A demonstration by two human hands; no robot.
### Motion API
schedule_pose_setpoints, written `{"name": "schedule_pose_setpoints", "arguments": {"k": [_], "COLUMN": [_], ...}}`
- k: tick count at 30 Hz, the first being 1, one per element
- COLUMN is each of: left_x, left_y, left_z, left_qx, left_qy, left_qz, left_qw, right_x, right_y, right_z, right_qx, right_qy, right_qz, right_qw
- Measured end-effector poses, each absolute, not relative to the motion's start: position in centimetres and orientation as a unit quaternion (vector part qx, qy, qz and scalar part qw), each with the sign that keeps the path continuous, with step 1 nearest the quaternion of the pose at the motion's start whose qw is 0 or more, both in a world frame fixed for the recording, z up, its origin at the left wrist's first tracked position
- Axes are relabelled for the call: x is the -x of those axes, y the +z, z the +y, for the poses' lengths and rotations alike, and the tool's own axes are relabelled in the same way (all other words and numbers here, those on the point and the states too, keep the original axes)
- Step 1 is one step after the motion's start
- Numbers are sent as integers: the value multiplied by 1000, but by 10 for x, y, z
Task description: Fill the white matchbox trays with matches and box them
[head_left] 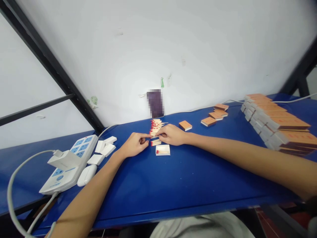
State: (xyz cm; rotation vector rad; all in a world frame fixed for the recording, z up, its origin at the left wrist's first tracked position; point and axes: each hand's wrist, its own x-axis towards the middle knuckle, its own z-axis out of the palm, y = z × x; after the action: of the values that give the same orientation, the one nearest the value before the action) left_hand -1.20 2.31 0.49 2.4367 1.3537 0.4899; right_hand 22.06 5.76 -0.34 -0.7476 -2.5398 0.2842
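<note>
A pile of red-headed matches point(156, 127) lies on the blue table in front of me. My left hand point(135, 144) reaches in from the left, index finger stretched to the match heads, the other fingers curled and the thumb apart. Opposite it, my right hand point(172, 135) has its thumb and index finger closed at the plain end of a match by the pile's near edge. Just below both hands lies a small separate row of matches point(156, 142). Nearest me, a white matchbox tray point(166, 147) holds several matches.
Orange matchboxes point(208, 121) lie to the right, with a large stack of them point(284, 120) farther right. On the left are white trays point(105, 147), a white earbud case point(87, 175) and a power strip point(71, 165) with cables. A pixelated dark object point(156, 104) leans against the wall.
</note>
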Motion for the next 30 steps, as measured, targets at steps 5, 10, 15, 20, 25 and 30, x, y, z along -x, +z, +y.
{"name": "schedule_pose_setpoints", "arguments": {"k": [5, 10, 15, 20, 25, 30], "left_x": [9, 8, 9, 12, 12, 11], "left_y": [9, 9, 7, 2, 1, 2], "left_z": [20, 19, 21, 25, 28, 27], "left_qx": [-837, -825, -817, -811, -807, -807], "left_qy": [169, 178, 189, 203, 210, 209], "left_qz": [486, 492, 492, 488, 494, 497], "left_qw": [186, 213, 233, 251, 247, 241], "right_x": [-220, -220, -219, -220, -220, -221], "right_y": [-4, -4, -5, -6, -2, 0], "right_z": [58, 59, 60, 60, 57, 55], "right_qx": [273, 272, 277, 276, 268, 260], "right_qy": [108, 115, 121, 121, 126, 130], "right_qz": [-925, -921, -918, -919, -921, -923], "right_qw": [240, 255, 258, 256, 253, 252]}}
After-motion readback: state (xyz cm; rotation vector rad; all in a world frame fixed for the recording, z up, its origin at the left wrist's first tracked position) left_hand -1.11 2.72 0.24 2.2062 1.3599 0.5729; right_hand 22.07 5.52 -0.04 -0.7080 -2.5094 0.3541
